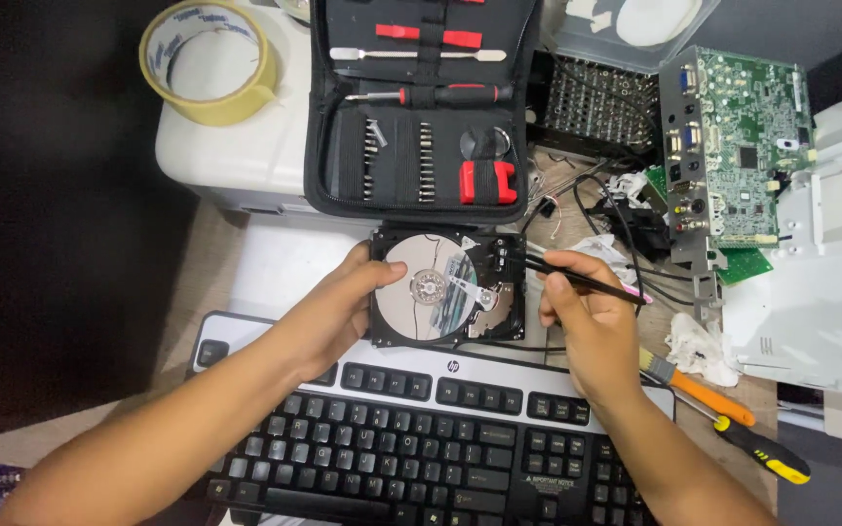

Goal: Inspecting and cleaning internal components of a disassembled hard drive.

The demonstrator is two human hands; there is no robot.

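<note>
The opened hard drive [448, 287] lies hemmed in on every side: its far edge touches or nearly touches the open black tool case [421, 107], its near edge sits just beyond the top edge of the black keyboard [421, 438], and a tangle of black cables [616, 214] crowds its right side. The only bare stretch of worktop [275, 263] close by is the pale patch to the drive's left, and beyond that the surface drops off into dark at the left of the view. To the right the room is taken by a green circuit board [743, 146] standing in its metal frame, white plastic housing parts [811, 312], crumpled tissue [699, 346], a brush with an orange handle [699, 385] and a screwdriver with a yellow and black handle [762, 450]. A roll of yellowish tape [209, 60] rests on a white box [236, 146] at far left. The left hand [328, 317] lies against the drive's left edge, its fingers gently curled, the thumb resting on the rim of the casing. The right hand [587, 312] has its fingers pressed together in a pinch on a thin black tool [582, 278], whose tip points toward the drive's right edge. The drive itself is a black rectangular body with its lid off, showing a bright mirror-like platter with a round silver hub at its centre and a read arm reaching across from the lower right corner.
</note>
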